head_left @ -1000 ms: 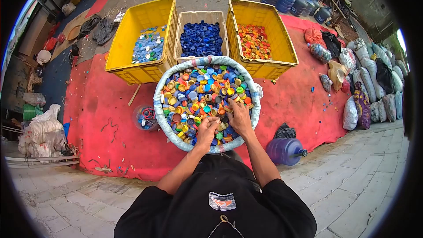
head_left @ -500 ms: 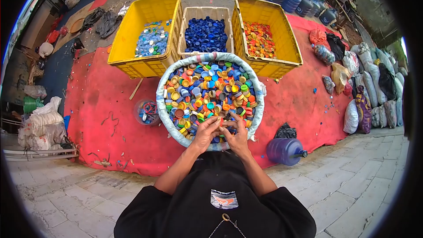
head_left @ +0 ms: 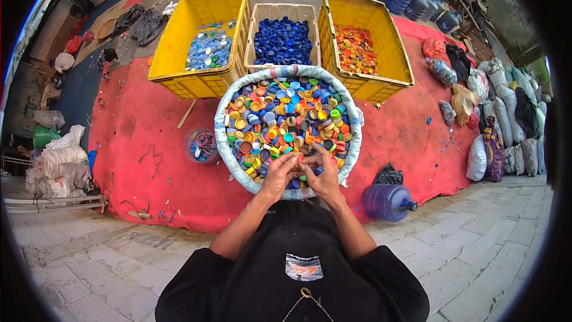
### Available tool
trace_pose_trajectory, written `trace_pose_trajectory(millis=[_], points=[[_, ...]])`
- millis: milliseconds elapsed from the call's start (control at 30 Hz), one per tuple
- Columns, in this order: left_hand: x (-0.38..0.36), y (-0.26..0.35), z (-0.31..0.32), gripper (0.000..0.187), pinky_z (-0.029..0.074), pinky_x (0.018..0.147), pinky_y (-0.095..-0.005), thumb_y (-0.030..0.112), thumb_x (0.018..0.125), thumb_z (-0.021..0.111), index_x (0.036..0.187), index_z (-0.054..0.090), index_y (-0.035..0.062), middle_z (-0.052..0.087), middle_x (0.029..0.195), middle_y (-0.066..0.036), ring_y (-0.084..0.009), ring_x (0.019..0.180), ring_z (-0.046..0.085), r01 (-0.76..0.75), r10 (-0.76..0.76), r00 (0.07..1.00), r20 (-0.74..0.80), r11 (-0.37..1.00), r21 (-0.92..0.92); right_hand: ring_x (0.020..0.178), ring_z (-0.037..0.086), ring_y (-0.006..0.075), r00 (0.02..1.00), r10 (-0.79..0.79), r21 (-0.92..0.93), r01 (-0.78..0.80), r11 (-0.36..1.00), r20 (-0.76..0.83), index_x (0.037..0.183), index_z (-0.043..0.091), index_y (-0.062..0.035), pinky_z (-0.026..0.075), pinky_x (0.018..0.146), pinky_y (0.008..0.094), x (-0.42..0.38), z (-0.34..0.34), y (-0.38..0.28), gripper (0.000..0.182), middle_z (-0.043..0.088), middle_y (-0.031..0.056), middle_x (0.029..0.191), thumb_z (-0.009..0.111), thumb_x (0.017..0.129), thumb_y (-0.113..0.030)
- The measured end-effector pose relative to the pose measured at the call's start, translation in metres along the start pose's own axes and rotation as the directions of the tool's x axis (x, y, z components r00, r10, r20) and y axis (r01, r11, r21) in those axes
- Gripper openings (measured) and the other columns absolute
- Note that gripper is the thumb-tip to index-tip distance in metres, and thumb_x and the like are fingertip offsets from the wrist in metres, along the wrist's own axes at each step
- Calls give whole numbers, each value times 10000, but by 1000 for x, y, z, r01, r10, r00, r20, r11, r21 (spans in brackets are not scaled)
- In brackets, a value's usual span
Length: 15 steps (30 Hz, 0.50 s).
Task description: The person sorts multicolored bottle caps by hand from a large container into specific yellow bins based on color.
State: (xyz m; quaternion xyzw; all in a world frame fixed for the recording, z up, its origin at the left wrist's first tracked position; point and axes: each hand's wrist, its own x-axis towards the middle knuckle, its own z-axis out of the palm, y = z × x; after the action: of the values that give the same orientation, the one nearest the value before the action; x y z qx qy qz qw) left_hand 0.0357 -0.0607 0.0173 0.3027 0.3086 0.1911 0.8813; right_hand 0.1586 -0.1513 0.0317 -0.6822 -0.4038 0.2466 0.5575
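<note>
Both of my hands meet over the near side of a round, cloth-rimmed basket (head_left: 221, 137) heaped with mixed-colour bottle caps (head_left: 280, 116). A small red bottle cap (head_left: 300, 159) shows between my fingertips. My left hand (head_left: 277, 176) pinches it from the left, fingers closed. From the other side, my right hand (head_left: 323, 177) is curled with its thumb and fingertips against the same cap. My fingers cover part of the cap and the pile beneath.
Beyond the basket stand a yellow crate (head_left: 164, 53) with light-blue caps, a whitish crate (head_left: 316, 39) with dark-blue caps and a yellow crate (head_left: 393, 53) with orange-red caps. A clear tub (head_left: 192, 150) sits left, a large water jug (head_left: 384, 203) right.
The view has shifted slightly, so the basket and crates sit a little higher and further right. A dark piece seen at my right fingertips earlier no longer shows. The red cap stays between my hands.
</note>
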Motion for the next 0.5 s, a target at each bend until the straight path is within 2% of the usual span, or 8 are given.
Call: trace_pose_trajectory(millis=[133,167,200,267,300,367,467,500], points=[[8,2,-12,283,522,813,-341,217,947,544,1153,566,24,637,1016,-96,-194,894,628,-61,35,993,-116,971,-231,768,653,126,995,100,31,-99,995,-2,1313,444,24,514,664,244,24,-17,3,552,698,80,868,685,818,-5],[9,2,-16,265,526,800,-365,212,918,544,1104,582,28,635,993,-107,-218,870,626,-56,-2,985,-174,944,-325,795,658,135,992,47,23,-45,999,-117,1337,416,21,517,712,259,33,-20,9,566,706,96,915,676,836,-28],[11,2,-21,262,525,800,-370,216,912,544,1091,586,28,635,990,-110,-219,866,625,-51,-6,989,-151,928,-370,817,657,160,969,-8,97,33,995,-248,1351,406,16,517,713,289,43,-18,7,574,704,118,997,673,848,-52],[11,6,-33,259,523,800,-380,224,901,542,1064,595,29,635,985,-116,-222,857,624,-40,-10,994,-108,889,-455,894,646,239,939,-107,-130,67,989,-326,1363,403,4,500,772,360,56,-25,-1,582,688,131,1063,658,841,-35],[10,8,-34,204,525,787,-375,221,914,556,998,599,40,628,939,-94,-217,845,621,-29,-31,992,-125,890,-455,914,629,258,953,-165,-252,99,963,-254,1360,410,-1,484,787,378,56,-30,3,595,684,131,1069,662,822,-27],[12,3,-47,217,531,781,-377,235,924,554,988,595,32,630,906,-99,-225,836,623,-29,-43,984,-171,918,-396,954,597,296,965,-247,-471,179,864,-86,1355,424,-9,452,816,415,56,-39,16,621,677,130,1080,669,784,-13],[5,5,-47,160,518,716,-360,242,940,580,921,585,83,606,820,-45,-187,789,613,-32,-36,977,-212,952,-305,954,556,307,961,-83,-546,219,809,263,1336,451,-19,408,848,434,35,-38,19,658,679,110,1067,674,717,-9],[2,7,-46,153,511,702,-353,244,941,583,909,581,95,603,816,-35,-176,778,608,-31,-30,975,-221,962,-271,938,552,299,952,-71,-566,235,790,297,1334,457,-32,406,833,427,30,-36,18,659,682,96,1062,671,711,-14]])
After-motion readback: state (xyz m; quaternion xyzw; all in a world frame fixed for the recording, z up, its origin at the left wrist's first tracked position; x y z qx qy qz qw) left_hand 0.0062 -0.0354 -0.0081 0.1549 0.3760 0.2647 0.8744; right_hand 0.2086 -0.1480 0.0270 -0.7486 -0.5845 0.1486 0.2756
